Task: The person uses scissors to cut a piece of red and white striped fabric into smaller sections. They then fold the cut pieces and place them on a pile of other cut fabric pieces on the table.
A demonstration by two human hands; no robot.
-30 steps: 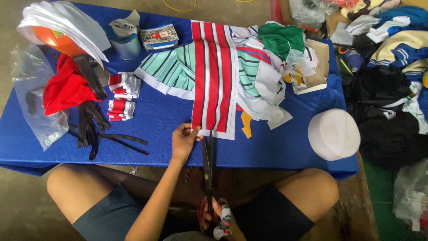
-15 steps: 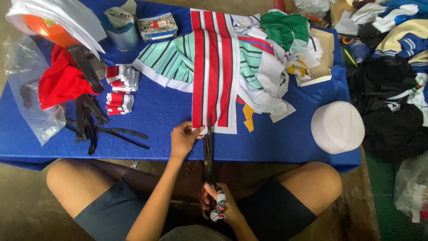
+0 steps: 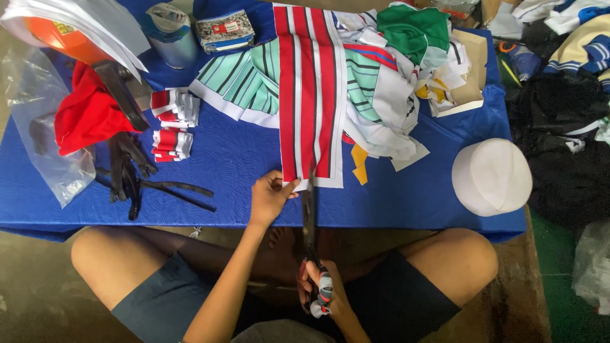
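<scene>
We see the red-and-white striped fabric [image 3: 309, 95] lying flat on the blue table [image 3: 241, 165], running straight away from the hands, its near edge right at the left hand's fingertips. The left hand [image 3: 270, 198] presses that near corner down, fingers spread flat on the cloth. The right hand [image 3: 319, 293] sits low over the lap, closed around the handles of long scissors [image 3: 310, 222], whose blades reach up to the fabric's near edge just right of the left hand.

Left of the left hand lie small folded red-and-white pieces [image 3: 173, 124], and beyond them black straps [image 3: 136, 178] and a red cloth [image 3: 86, 114]. To the right of both hands a white round cap [image 3: 492, 176] rests on the table. Beyond the striped fabric, a heap of green, white and striped cloth [image 3: 387, 76] spreads out.
</scene>
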